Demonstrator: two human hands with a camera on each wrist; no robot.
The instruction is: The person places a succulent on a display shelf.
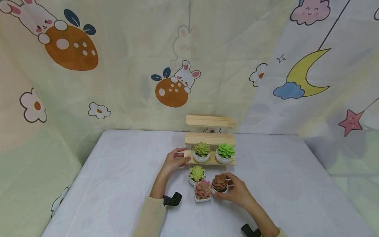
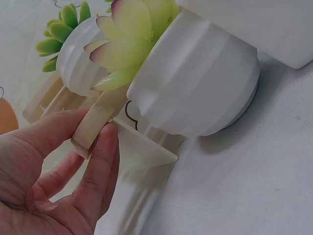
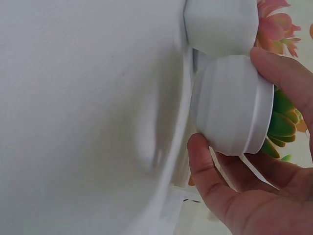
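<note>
A small three-step wooden shelf point(image 1: 210, 140) stands at the back middle of the table. Its lowest step carries a yellow-green succulent point(image 1: 202, 151) and a bright green succulent point(image 1: 225, 152) in white pots. My left hand point(image 1: 174, 161) grips the left end of that lowest step point(image 2: 93, 125). In front of the shelf stand a pale green succulent point(image 1: 196, 173), a pink succulent point(image 1: 202, 190) in a square white pot, and a brown succulent point(image 1: 220, 183). My right hand point(image 1: 235, 192) holds the brown succulent's white pot point(image 3: 234, 105) with thumb and fingers around it.
The white-covered table point(image 1: 118, 184) is backed by cartoon-print curtains point(image 1: 118, 65) on three sides. The shelf's top two steps hold nothing. Black wrist mounts point(image 1: 172, 199) sit on both forearms.
</note>
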